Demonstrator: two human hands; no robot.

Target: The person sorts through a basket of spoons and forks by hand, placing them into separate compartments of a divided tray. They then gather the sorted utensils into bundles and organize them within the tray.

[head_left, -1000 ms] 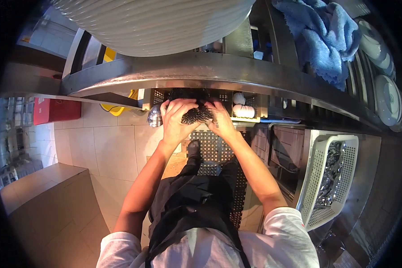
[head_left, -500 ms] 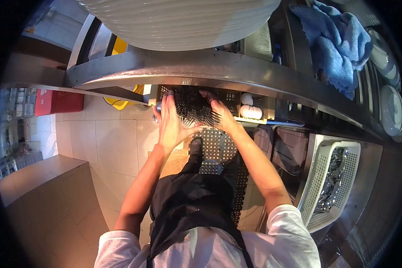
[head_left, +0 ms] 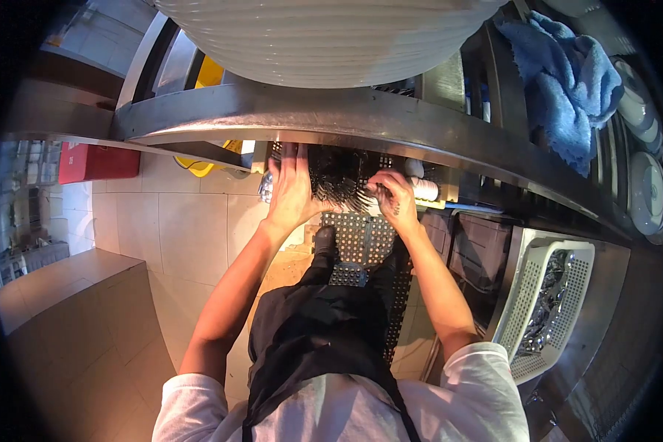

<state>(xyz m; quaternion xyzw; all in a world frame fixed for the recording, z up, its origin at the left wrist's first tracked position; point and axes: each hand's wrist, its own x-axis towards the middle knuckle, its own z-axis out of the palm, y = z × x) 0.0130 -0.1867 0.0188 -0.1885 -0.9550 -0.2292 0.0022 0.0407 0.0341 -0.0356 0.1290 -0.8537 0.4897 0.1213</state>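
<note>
A dense bundle of thin black spiky pieces (head_left: 339, 180), like bristles or tines, sits below the metal shelf edge; its exact kind I cannot make out. My left hand (head_left: 293, 193) lies along its left side, fingers stretched upward and the thumb reaching under the near edge. At the bundle's right edge, my right hand (head_left: 395, 200) has its fingers bent and drawn together by the spiky ends. Whatever is between those fingertips is hidden. White rolled items (head_left: 424, 188) lie just right of that hand.
A steel shelf edge (head_left: 331, 121) crosses above my hands, with a large white ribbed container (head_left: 331, 44) over it. A blue towel (head_left: 563, 85) hangs at upper right. White basket (head_left: 516, 365) with shiny wrapped contents stands right; a red box (head_left: 99, 162) is left.
My right hand has moved from the bundle's upper right side down to its near right edge, with its fingers now curled. My left hand has shifted slightly right, still alongside.
</note>
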